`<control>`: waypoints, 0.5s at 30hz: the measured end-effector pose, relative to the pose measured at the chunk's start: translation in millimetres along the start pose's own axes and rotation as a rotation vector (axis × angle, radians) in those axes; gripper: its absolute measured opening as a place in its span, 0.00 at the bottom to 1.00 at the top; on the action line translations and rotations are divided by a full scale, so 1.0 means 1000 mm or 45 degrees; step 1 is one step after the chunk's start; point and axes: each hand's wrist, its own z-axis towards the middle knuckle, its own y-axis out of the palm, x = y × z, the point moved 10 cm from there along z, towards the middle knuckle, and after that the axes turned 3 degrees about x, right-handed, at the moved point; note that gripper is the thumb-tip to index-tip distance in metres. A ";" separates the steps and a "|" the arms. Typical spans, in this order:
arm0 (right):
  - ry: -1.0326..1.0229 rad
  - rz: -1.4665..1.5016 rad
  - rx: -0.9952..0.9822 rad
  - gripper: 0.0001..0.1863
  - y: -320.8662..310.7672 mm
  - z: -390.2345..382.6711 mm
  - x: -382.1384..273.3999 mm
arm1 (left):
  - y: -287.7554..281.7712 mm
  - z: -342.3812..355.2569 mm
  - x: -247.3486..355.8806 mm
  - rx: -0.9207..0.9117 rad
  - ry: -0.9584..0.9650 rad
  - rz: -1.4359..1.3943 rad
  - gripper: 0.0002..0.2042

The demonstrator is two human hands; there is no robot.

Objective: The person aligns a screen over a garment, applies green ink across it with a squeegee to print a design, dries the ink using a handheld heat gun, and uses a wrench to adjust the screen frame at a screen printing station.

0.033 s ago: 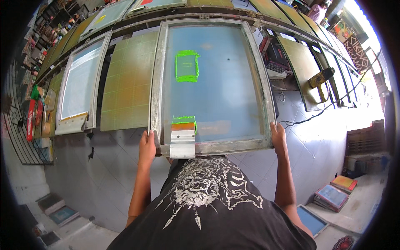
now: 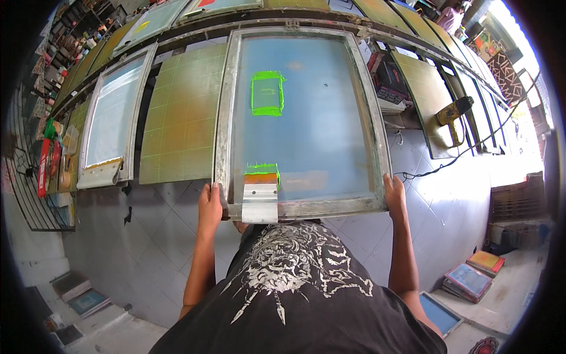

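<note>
A large silk-screen frame with blue mesh lies before me, its near edge close to my body. My left hand is closed around the left side near the front corner, thumb on top. On the opposite side, my right hand grips the frame near its front right corner. A squeegee with a metal handle and orange blade rests at the screen's near left, its handle overlapping the near edge. Bright green ink lies along its blade. Farther up the mesh, more green ink outlines a rectangle.
Left of the frame stand a yellowish printing board and another screen with its own squeegee. To the right, a yellow heat gun with a trailing cable sits on a board. Small framed screens are stacked at the lower right.
The screen frame and squeegee have shifted very slightly to the right. Both hands keep their grip on the frame.
</note>
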 end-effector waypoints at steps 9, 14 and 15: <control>-0.003 -0.078 -0.068 0.28 -0.047 0.077 0.058 | 0.091 -0.031 0.037 -0.011 -0.025 0.185 0.21; -0.030 0.004 -0.105 0.27 -0.042 0.095 0.040 | 0.103 -0.023 0.043 0.074 0.017 0.227 0.22; -0.053 0.015 -0.095 0.26 -0.041 0.101 0.040 | 0.106 -0.018 0.041 0.073 0.003 0.217 0.22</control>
